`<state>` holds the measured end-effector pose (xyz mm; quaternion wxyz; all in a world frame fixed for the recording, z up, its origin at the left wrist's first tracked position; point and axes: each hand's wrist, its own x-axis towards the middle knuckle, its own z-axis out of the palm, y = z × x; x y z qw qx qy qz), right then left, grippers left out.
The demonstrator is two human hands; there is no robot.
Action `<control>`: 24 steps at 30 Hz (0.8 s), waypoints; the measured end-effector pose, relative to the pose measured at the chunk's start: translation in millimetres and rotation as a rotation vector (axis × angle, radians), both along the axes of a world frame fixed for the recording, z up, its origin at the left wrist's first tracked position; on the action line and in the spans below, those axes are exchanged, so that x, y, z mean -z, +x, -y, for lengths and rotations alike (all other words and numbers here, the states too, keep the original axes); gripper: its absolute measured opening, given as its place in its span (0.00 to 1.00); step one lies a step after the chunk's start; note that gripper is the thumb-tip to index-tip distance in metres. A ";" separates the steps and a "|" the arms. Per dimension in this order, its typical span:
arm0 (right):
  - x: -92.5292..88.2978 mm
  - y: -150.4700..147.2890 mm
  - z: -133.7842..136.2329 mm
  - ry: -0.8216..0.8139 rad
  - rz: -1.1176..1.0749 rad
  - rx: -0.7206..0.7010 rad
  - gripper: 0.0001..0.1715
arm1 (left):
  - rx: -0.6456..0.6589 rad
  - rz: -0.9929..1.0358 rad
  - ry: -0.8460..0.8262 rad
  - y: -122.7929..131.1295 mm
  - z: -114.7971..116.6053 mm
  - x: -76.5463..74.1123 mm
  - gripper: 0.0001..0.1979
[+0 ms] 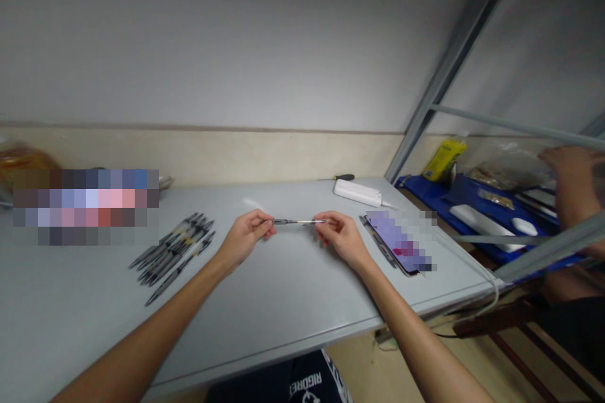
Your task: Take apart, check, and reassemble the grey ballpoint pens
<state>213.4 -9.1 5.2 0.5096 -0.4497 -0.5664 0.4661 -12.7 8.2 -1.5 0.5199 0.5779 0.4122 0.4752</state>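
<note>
Above the middle of the table, a thin pen refill point(302, 221) runs level between my two hands. My left hand point(250, 231) is closed, thumb and fingers pinching a dark pen part at the refill's left end. My right hand point(338, 236) pinches the refill's right end, fingers curled; a small dark piece shows by its fingertips, too small to name. To the left lies a loose pile of several grey pens point(172, 252), pointing roughly the same way. Right of my right hand, a few more pens point(378, 242) rest along the edge of a phone point(399, 242), its screen pixelated.
A white power strip point(358, 192) and a screwdriver point(344, 177) lie at the back right. Pixelated items point(85, 204) occupy the far left. Beyond a metal frame point(439, 85), another person's arm point(574, 182) reaches over a blue surface point(425, 192) holding bags and a yellow package point(444, 158).
</note>
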 end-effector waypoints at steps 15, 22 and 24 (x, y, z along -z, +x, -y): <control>5.1 1.4 -1.9 0.071 0.062 -0.024 0.17 | 0.027 0.016 -0.029 0.6 0.4 0.0 0.13; -0.8 -0.1 1.4 -0.019 -0.024 -0.054 0.21 | 0.048 0.024 -0.032 -0.1 -0.9 2.8 0.13; -2.0 0.0 1.7 -0.011 -0.052 -0.066 0.21 | 0.042 0.052 -0.039 -1.2 -2.4 5.1 0.13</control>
